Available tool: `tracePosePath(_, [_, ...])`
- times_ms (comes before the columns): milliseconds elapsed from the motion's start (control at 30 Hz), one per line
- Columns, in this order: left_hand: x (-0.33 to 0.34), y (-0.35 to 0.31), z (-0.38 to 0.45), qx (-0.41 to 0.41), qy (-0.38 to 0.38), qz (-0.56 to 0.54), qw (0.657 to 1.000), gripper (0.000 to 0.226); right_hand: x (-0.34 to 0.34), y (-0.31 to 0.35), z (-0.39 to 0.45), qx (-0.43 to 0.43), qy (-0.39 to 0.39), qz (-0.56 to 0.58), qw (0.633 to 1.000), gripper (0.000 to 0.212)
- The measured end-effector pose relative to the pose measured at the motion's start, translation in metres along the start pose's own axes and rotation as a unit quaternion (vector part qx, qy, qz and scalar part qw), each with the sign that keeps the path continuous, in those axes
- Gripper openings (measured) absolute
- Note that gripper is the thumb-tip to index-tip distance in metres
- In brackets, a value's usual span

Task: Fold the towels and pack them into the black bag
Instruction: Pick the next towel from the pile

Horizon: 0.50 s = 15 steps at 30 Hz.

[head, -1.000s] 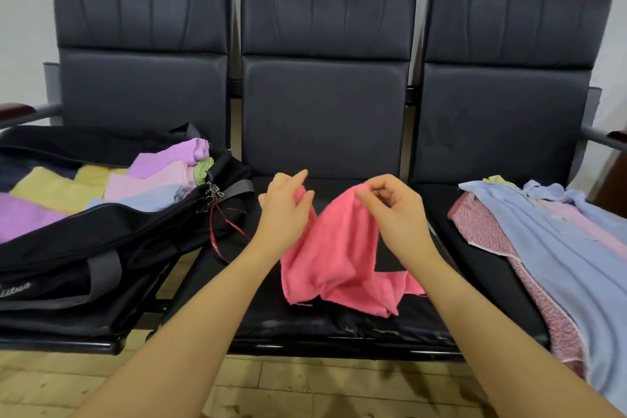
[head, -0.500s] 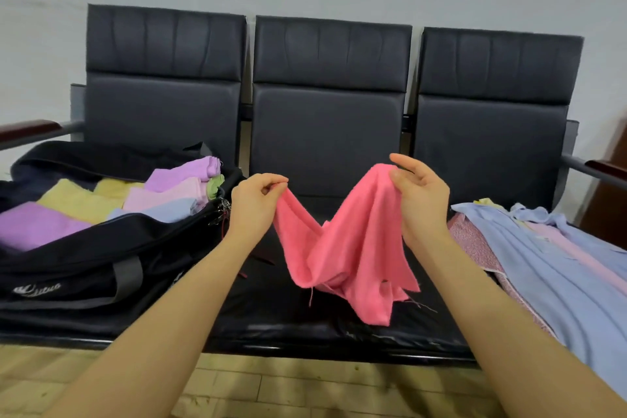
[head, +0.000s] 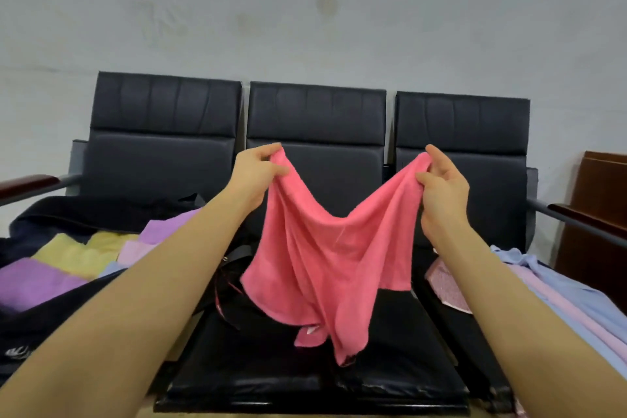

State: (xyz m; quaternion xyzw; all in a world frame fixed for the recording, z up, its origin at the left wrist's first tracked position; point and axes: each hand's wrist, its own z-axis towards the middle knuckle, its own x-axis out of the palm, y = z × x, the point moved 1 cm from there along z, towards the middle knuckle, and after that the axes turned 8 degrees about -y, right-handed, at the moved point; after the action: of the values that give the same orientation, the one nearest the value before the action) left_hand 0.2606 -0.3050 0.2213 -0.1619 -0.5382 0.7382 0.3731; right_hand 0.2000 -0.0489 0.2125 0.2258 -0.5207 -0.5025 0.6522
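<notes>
Pink towel point(head: 325, 258): held up in the air over the middle seat point(head: 305, 370) of a black three-seat bench, spread between both hands. Its top edge runs left to right and sags into a dip between them; the rest hangs down in loose folds, its lowest corners just above the seat cushion.
Left hand point(head: 256, 171): raised in front of the middle backrest, its grip pinching the towel's upper left corner between thumb and curled fingers.
Right hand point(head: 442, 185): raised at like height, its grip pinching the upper right corner, the other fingers loosely bent.
Black bag point(head: 51, 319): open on the left seat, holding folded towels point(head: 68, 265) in purple, yellow, pink and pale blue.
Right seat: a loose pile of cloths point(head: 556, 295), blue, pink and a red-patterned one.
Far right: a brown wooden panel point(head: 600, 214) beside the bench armrest.
</notes>
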Motion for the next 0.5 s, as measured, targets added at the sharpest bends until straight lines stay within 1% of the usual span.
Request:
tracePosePath(67, [0.001,-0.003,0.0,0.039,-0.033,0.037,0.998,0.047,-0.006,0.004,0.005,0.0,-0.011,-0.012,1.0,0.051])
tracePosePath(167, [0.0,-0.006,0.0,0.107,-0.076,0.114,0.985,0.028,-0.016,0.009,0.01,0.009,-0.032,-0.019,0.999,0.051])
tracePosePath(233, [0.0,-0.013,0.0,0.148,-0.093,0.151,0.973,0.023,-0.022,0.016,0.01,0.014,-0.043,0.0,0.999,0.05])
tracePosePath(267, [0.0,-0.017,0.001,0.163,-0.097,0.152,0.97,0.023,-0.024,0.02,0.01,0.013,-0.045,0.013,0.999,0.049])
tracePosePath(333, [0.001,-0.025,0.005,0.162,-0.096,0.122,0.974,0.022,-0.028,0.03,0.01,0.004,-0.047,0.039,0.998,0.039])
tracePosePath(400, [0.003,-0.032,0.009,0.13,-0.096,0.077,0.984,0.023,-0.032,0.036,0.009,-0.011,-0.046,0.053,0.997,0.024])
tracePosePath(433, [0.005,-0.034,0.009,0.113,-0.094,0.065,0.987,0.025,-0.033,0.037,0.01,-0.019,-0.048,0.05,0.997,0.021])
tracePosePath(500, [0.008,-0.032,0.007,0.086,-0.086,0.055,0.991,0.033,-0.037,0.034,0.01,-0.025,-0.051,0.035,0.998,0.025])
